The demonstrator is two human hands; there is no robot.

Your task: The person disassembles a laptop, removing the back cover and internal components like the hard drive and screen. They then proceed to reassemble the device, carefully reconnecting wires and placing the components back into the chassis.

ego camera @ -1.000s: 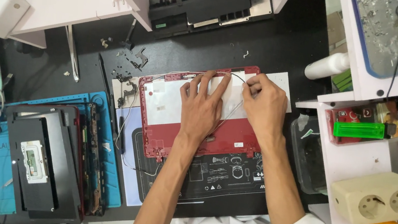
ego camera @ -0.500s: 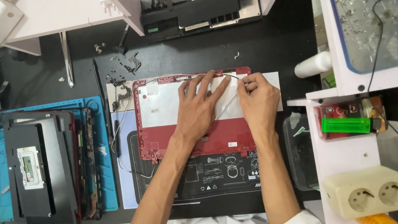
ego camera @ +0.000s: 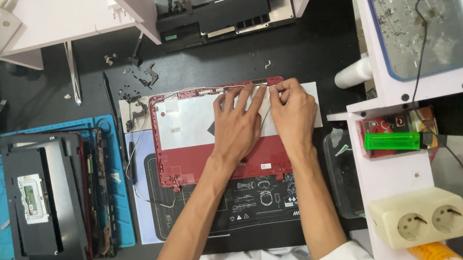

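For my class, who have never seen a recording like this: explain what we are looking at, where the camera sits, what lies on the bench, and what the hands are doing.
The picture comes from a camera worn on a person's head, looking down at their own two bare hands; there is no machine. The left hand lies flat on a red laptop cover lined with a pale sheet. The right hand pinches something thin at the cover's far edge; what it is cannot be told. The cover rests on a printed dark mat on a black bench. To the left, another opened laptop part lies on a blue mat. To the right, a white shelf carries a double socket and a green lighter.
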